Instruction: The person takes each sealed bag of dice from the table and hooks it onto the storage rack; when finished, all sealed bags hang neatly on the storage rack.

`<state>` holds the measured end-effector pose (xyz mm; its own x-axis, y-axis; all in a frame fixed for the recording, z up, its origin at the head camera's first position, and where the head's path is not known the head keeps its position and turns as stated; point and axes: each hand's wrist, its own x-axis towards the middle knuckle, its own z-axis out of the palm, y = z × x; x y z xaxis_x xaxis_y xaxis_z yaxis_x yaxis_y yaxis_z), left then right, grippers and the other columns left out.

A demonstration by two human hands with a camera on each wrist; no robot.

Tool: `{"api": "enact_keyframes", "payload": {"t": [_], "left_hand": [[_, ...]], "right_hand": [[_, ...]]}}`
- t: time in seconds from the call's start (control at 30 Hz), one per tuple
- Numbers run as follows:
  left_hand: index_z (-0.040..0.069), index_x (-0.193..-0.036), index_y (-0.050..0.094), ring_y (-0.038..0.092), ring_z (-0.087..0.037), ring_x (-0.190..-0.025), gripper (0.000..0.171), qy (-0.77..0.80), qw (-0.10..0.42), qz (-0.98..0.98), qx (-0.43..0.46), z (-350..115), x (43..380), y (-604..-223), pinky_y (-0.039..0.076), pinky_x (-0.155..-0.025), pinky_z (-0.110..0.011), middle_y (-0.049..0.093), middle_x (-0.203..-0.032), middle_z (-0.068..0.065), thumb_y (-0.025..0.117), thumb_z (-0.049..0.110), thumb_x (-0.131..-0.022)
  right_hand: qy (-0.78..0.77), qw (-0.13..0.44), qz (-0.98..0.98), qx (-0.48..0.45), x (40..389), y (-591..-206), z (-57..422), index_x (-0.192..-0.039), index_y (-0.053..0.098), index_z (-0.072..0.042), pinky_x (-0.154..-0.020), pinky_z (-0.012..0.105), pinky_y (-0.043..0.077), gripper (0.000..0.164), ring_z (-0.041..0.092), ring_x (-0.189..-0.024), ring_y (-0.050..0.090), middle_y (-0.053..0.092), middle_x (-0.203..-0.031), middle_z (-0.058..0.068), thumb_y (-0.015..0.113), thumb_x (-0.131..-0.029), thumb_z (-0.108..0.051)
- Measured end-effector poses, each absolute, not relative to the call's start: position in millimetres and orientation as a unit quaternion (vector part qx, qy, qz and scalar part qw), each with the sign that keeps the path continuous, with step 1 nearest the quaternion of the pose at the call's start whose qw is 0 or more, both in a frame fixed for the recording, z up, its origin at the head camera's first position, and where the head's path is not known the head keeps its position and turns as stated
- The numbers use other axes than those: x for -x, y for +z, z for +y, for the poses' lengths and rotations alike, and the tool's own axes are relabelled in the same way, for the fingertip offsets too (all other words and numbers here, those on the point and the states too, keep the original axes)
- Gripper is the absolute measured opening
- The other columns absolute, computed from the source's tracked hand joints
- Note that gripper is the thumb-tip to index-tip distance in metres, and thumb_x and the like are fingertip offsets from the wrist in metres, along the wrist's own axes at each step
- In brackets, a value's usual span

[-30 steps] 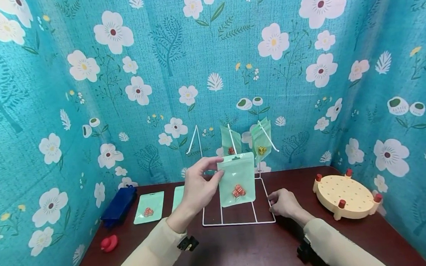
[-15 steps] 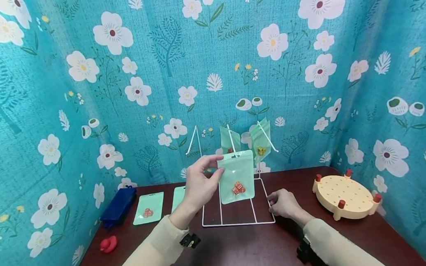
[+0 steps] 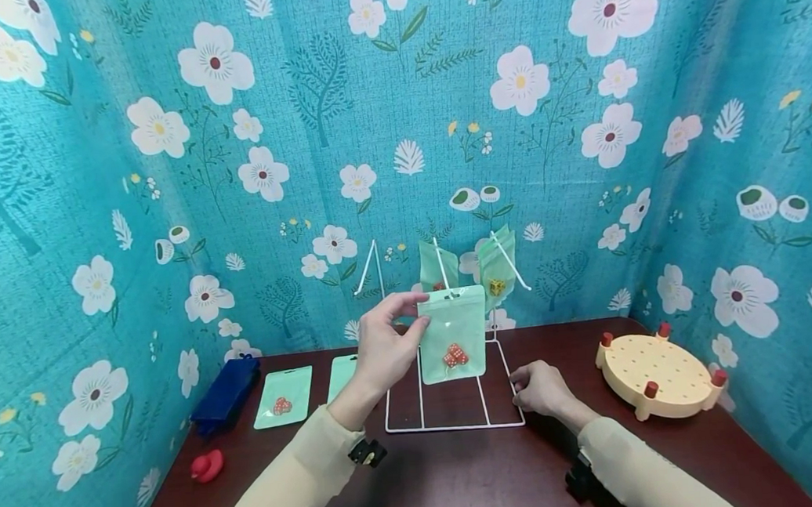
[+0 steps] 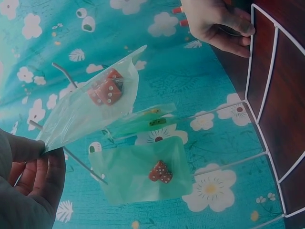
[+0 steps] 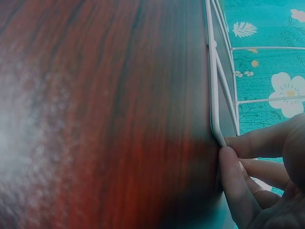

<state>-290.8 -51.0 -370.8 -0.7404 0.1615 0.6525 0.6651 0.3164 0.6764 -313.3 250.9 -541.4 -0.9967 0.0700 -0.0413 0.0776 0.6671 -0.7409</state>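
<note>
My left hand [image 3: 387,341] pinches the upper left edge of a green zip pouch [image 3: 451,325] between thumb and fingers. Red dice [image 3: 455,354] show through its front. The pouch's hang hole sits right at the tip of the middle hook [image 3: 442,263] of a white wire display rack [image 3: 456,426]. Behind it, one pouch with red dice [image 4: 161,171] hangs on that middle hook, and another with yellow dice [image 3: 497,267] on the right hook. At the rack's base, my right hand [image 3: 546,389] pinches the front right corner of the wire frame [image 5: 217,119].
Two more green pouches lie on the table at left, one with red dice [image 3: 283,397], the other [image 3: 340,374] partly behind my left arm. Beyond them are a dark blue folded item [image 3: 227,396] and a red rubber duck [image 3: 207,465]. A round cream pegged stand [image 3: 658,373] is at right.
My left hand has raised the pouch slightly and brought its hang hole up to the middle hook's tip. The right hand stays on the rack's base.
</note>
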Motion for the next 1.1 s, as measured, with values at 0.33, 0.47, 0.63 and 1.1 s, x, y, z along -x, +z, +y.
{"api": "enact_keyframes", "payload": {"t": [0.33, 0.47, 0.63, 1.1], "left_hand": [[0.01, -0.127, 0.082, 0.082, -0.026, -0.102, 0.03, -0.533, 0.23, -0.772, 0.259, -52, 300, -375, 0.068, -0.075, -0.026, 0.084, -0.116, -0.012, 0.08, -0.002, -0.099], [0.011, -0.127, 0.082, 0.082, -0.025, -0.101, 0.03, -0.534, 0.233, -0.772, 0.254, -52, 304, -376, 0.067, -0.074, -0.025, 0.085, -0.117, -0.011, 0.081, -0.001, -0.099], [0.012, -0.127, 0.082, 0.081, -0.025, -0.101, 0.031, -0.529, 0.238, -0.774, 0.253, -51, 306, -376, 0.067, -0.074, -0.026, 0.085, -0.12, -0.01, 0.081, -0.001, -0.099], [0.015, -0.127, 0.082, 0.08, -0.022, -0.1, 0.029, -0.51, 0.252, -0.785, 0.246, -49, 322, -375, 0.064, -0.069, -0.024, 0.085, -0.109, -0.008, 0.081, 0.003, -0.101]], "right_hand": [[-0.398, 0.002, 0.917, -0.039, 312, -541, 251, -0.125, 0.08, 0.007, -0.066, 0.032, 0.067, 0.039, 0.014, -0.071, 0.071, 0.075, -0.093, 0.01, 0.083, -0.085, 0.008], [-0.398, 0.003, 0.917, -0.04, 313, -542, 250, -0.125, 0.08, 0.007, -0.065, 0.031, 0.065, 0.04, 0.015, -0.072, 0.07, 0.075, -0.093, 0.01, 0.083, -0.086, 0.008], [-0.401, 0.0, 0.915, -0.036, 313, -542, 250, -0.124, 0.081, 0.007, -0.064, 0.03, 0.064, 0.041, 0.015, -0.072, 0.069, 0.075, -0.093, 0.01, 0.084, -0.084, 0.008], [-0.4, 0.004, 0.916, -0.03, 312, -541, 252, -0.127, 0.08, 0.006, -0.065, 0.031, 0.063, 0.04, 0.015, -0.074, 0.069, 0.076, -0.095, 0.01, 0.083, -0.087, 0.007]]}}
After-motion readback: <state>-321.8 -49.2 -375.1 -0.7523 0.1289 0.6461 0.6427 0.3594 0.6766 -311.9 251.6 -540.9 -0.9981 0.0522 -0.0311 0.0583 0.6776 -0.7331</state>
